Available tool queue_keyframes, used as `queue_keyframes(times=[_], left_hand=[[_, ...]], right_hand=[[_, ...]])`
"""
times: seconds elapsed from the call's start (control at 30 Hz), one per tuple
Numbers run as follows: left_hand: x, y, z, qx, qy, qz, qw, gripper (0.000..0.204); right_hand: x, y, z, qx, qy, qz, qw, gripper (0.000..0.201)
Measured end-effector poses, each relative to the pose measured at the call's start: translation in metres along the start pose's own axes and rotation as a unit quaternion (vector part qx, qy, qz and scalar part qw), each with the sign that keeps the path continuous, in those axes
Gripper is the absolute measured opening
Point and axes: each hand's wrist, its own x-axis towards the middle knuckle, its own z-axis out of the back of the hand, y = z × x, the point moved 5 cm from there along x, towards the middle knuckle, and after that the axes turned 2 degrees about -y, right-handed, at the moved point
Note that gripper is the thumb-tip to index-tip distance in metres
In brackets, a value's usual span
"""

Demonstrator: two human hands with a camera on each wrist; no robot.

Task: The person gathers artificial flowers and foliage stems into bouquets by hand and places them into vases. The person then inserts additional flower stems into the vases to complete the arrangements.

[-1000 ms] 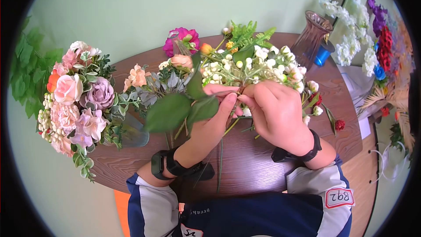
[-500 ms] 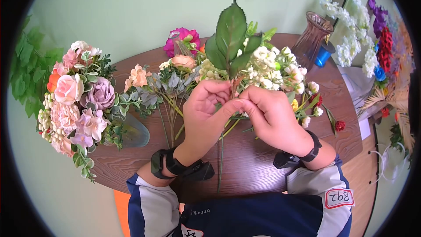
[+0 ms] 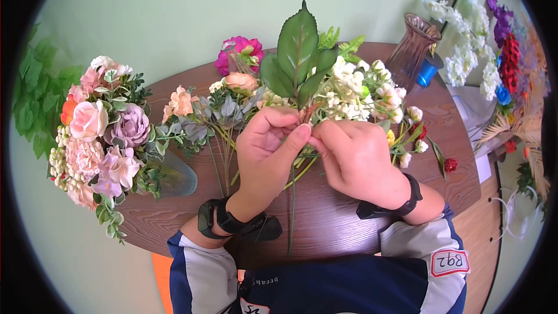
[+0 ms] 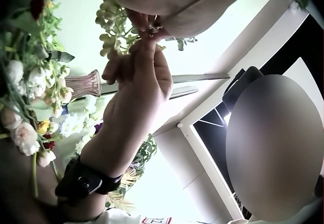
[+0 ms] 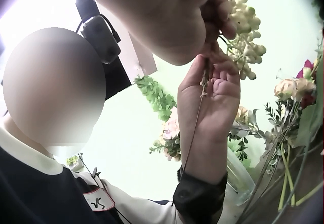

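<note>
My left hand (image 3: 264, 145) pinches the stems of a leaf spray between thumb and fingers. The large green leaves (image 3: 297, 52) stand upright above both hands. My right hand (image 3: 366, 166) meets it from the right, thumb and forefinger pinching at the same stems. Pale green berries (image 5: 245, 32) show beyond the fingers in both wrist views. Below the pinch, a brown stem end (image 5: 204, 82) with a thin wire (image 5: 192, 133) hangs across the left palm. The right fingertips are partly hidden.
White blossoms (image 3: 351, 90) lie behind my hands on the dark wooden table (image 3: 331, 227). A pink and mauve bouquet (image 3: 90, 122) in a glass vase stands left. Peach flowers (image 3: 241, 81) lie nearer; a brownish glass vase (image 3: 412, 52) and a blue ribbon roll (image 3: 428, 72) stand back right.
The leaf spray swung from pointing left to upright, then shifted slightly left. The left hand turned its palm more into view. The right hand stayed close beside it, pinching at the stems.
</note>
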Motion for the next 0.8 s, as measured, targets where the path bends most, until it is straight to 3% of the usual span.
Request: queue_keyframes(times=[0.3,0.37,0.4,0.47,0.5,0.57,0.6,0.67,0.7,0.73,0.8], left_hand=[[0.002,-0.002,0.006,-0.029,-0.029,-0.031,0.999,0.017],[0.002,-0.001,0.007,-0.044,-0.024,-0.059,0.997,0.021],[0.001,0.001,0.007,-0.044,-0.024,-0.060,0.997,0.021],[-0.002,0.004,0.010,-0.029,-0.065,-0.057,0.996,0.027],[-0.002,0.005,0.007,-0.029,-0.065,-0.057,0.996,0.027],[-0.005,0.005,-0.001,-0.050,-0.067,-0.083,0.993,0.033],[-0.007,0.010,-0.001,-0.050,-0.055,-0.092,0.993,0.039],[-0.010,0.018,-0.001,-0.039,-0.037,-0.028,0.998,0.041],[-0.009,0.011,-0.007,-0.062,-0.055,-0.046,0.995,0.026],[-0.009,0.013,-0.002,-0.062,-0.055,-0.046,0.995,0.026],[-0.009,0.021,0.006,0.062,-0.025,0.013,0.998,0.036]], right_hand=[[-0.002,-0.005,-0.002,0.147,0.010,-0.089,0.985,0.014],[-0.005,-0.012,-0.010,0.214,0.077,-0.177,0.958,0.015],[-0.005,-0.012,-0.014,0.214,0.078,-0.177,0.958,0.015],[-0.005,-0.015,-0.020,0.371,-0.013,-0.198,0.907,0.023],[-0.005,-0.016,-0.020,0.371,-0.012,-0.198,0.907,0.023],[-0.005,-0.022,-0.022,0.468,0.004,-0.220,0.856,0.031],[-0.004,-0.024,-0.021,0.468,0.004,-0.220,0.856,0.031],[0.000,-0.022,-0.010,0.354,-0.031,-0.111,0.928,0.028],[0.002,-0.018,-0.003,0.287,-0.022,-0.089,0.954,0.028],[0.002,-0.018,-0.004,0.287,-0.022,-0.089,0.954,0.028],[0.002,-0.013,0.000,0.208,-0.054,-0.044,0.976,0.027]])
